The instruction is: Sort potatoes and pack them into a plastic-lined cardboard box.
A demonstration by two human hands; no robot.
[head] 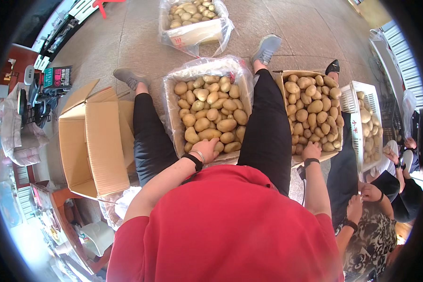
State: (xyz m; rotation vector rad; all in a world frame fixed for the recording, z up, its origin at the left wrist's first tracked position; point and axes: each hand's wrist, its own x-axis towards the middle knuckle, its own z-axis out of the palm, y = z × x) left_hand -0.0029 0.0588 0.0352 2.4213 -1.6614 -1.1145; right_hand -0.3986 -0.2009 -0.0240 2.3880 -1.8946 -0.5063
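Observation:
My left hand [205, 149] reaches over the near edge of a plastic-lined box [172, 123] between my legs, its fingers on potatoes [212, 114] that fill the box. Whether it grips one cannot be told. My right hand [312, 151] rests at the near edge of a second cardboard box [281, 84], to the right of my right leg. That box is also full of potatoes [315, 106], and the fingertips touch some of them. The fingers' undersides are hidden in both boxes.
An open cardboard box [105, 151] stands at my left. Ahead on the floor is another lined box of potatoes [194, 33]. A white plastic crate [356, 130] of potatoes stands at the right, near seated people, whose hands [363, 201] are close by. A wooden table [65, 225] is behind left.

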